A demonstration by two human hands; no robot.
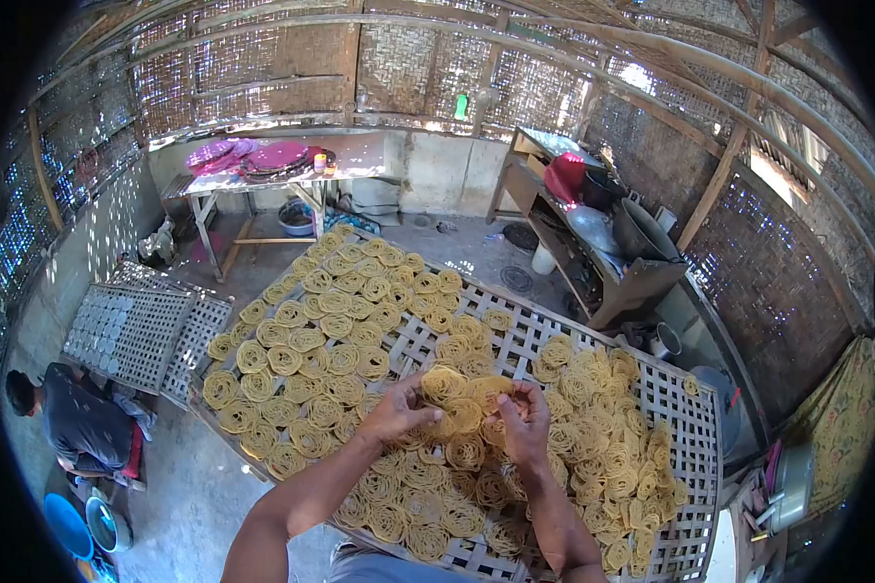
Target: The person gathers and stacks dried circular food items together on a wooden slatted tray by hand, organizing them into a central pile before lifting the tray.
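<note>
Over a woven bamboo rack, my left hand [402, 408] is closed on the left side of a small cluster of yellow coiled crackers [467, 416]. My right hand [526, 420] pinches the right side of the same cluster, its fingers partly hidden. Flat rounds of the same lacy crackers [311, 338] lie side by side across the left part of the rack [695, 418]. On the right, more crackers [603, 428] are heaped loosely on top of one another. Below my hands, further crackers [423, 505] cover the near edge.
At the left a person [86, 420] crouches beside blue basins [66, 525]. Behind them, bamboo racks [131, 335] lean with pale rounds on them. A table [360, 155] holding pink discs [277, 155] stands at the back. Pots [642, 233] sit on a wooden bench at the right.
</note>
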